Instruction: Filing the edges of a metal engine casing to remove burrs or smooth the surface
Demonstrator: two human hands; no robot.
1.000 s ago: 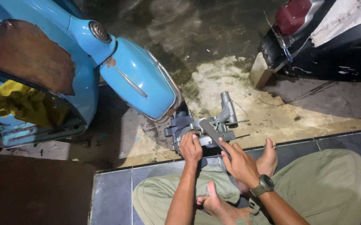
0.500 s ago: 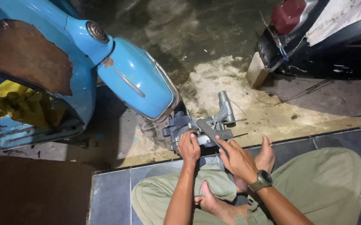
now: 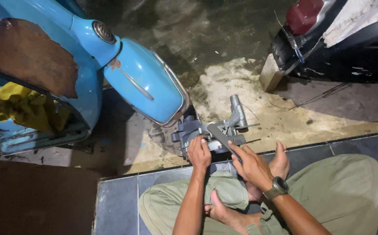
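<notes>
A grey cast-metal engine part [image 3: 223,126] lies on the ground just beyond my crossed legs, under the front mudguard of a blue scooter [image 3: 145,87]. My left hand [image 3: 199,153] presses down on the near left side of the part. My right hand [image 3: 252,165], with a watch on its wrist, grips a flat dark metal file [image 3: 220,136] that slants up and left across the part's top face.
A second, dark scooter [image 3: 341,43] with a red tail light stands at the upper right, with a pale block [image 3: 271,73] beside its wheel. I sit barefoot on dark floor tiles [image 3: 119,200]; beyond them is rough, wet concrete. A yellow rag [image 3: 27,109] lies in the blue scooter's footwell.
The view has shifted slightly. My right hand has slid the file a little along the part; my left hand stays pressed on it.
</notes>
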